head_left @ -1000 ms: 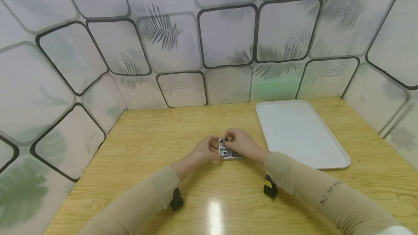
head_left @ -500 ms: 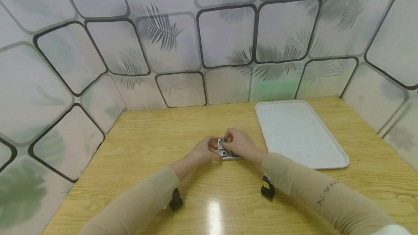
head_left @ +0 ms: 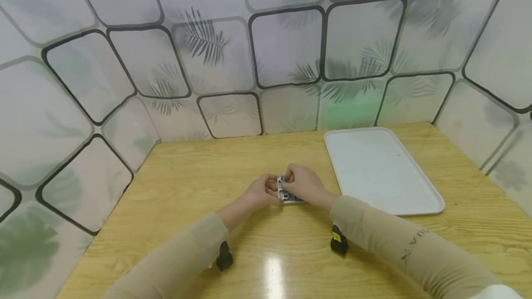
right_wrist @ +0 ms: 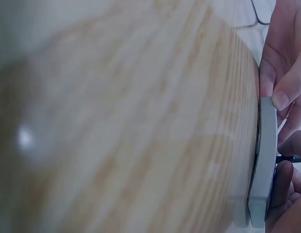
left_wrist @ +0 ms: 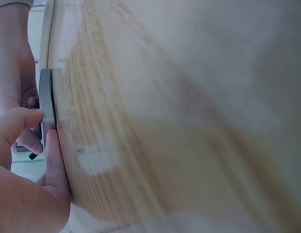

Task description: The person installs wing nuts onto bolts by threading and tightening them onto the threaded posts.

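Observation:
A small silvery metal block [head_left: 285,196] with round holes and recesses in its top lies flat on the wooden table. My left hand [head_left: 262,192] grips its left end, with the thumb at the near edge and the fingers around the far side. Over the block, my right hand [head_left: 305,183] pinches a small, dark, rod-like piece [right_wrist: 289,158] that looks threaded in the right wrist view. The right fingers hide most of that piece and the block's right part. From the side, the block [left_wrist: 47,94] shows as a low grey slab.
A white rectangular tray [head_left: 374,170] lies on the table [head_left: 208,160] to the right of the hands. A patterned curtain [head_left: 287,50] closes off the back and sides. Black wrist cameras [head_left: 224,256] hang under both cuffs.
My right hand and forearm have shifted slightly left, covering a little more of the block's right side. The left hand keeps its grip.

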Action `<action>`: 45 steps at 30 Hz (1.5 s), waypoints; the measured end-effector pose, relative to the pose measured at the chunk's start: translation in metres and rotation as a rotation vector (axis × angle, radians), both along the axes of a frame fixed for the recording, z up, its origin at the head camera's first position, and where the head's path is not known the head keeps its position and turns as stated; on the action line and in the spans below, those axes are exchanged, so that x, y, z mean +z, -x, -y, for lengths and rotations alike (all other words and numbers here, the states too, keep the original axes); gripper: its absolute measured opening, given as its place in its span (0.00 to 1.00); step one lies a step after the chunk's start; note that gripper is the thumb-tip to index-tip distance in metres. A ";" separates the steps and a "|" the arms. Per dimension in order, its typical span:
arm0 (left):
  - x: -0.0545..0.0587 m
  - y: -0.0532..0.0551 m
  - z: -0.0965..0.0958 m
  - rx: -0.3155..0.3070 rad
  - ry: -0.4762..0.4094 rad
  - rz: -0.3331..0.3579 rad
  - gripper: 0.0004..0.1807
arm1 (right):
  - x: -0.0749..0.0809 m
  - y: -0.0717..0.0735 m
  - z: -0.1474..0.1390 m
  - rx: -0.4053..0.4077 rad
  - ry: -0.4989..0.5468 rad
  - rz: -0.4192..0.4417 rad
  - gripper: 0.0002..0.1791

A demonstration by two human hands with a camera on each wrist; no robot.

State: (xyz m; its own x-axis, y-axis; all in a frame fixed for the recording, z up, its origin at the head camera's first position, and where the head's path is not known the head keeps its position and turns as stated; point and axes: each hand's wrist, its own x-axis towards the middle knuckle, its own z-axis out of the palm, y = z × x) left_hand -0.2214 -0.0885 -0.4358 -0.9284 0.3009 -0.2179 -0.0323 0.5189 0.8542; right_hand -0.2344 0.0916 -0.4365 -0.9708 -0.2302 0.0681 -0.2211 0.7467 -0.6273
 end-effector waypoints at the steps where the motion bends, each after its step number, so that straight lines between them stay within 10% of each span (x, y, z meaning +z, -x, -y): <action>1: -0.001 0.000 0.000 0.000 -0.002 0.002 0.43 | 0.000 0.000 0.000 -0.004 -0.004 0.001 0.08; 17: 0.000 -0.001 0.000 -0.002 0.001 -0.004 0.43 | -0.002 0.001 0.006 -0.054 -0.052 0.000 0.11; 24: 0.001 0.000 0.000 -0.001 0.011 -0.007 0.43 | 0.001 0.002 0.000 -0.007 0.055 0.048 0.25; 31: 0.000 0.001 -0.001 0.005 0.011 0.002 0.43 | 0.001 0.005 -0.012 0.091 0.284 0.146 0.16; 45: -0.002 0.001 0.000 0.007 -0.009 0.011 0.44 | 0.000 0.010 -0.018 0.224 0.225 0.138 0.22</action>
State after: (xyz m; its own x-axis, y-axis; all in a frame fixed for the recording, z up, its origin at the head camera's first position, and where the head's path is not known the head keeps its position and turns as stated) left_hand -0.2223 -0.0889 -0.4375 -0.9281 0.2965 -0.2254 -0.0452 0.5111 0.8584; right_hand -0.2449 0.1097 -0.4368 -0.9014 -0.4327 0.0128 -0.2652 0.5288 -0.8063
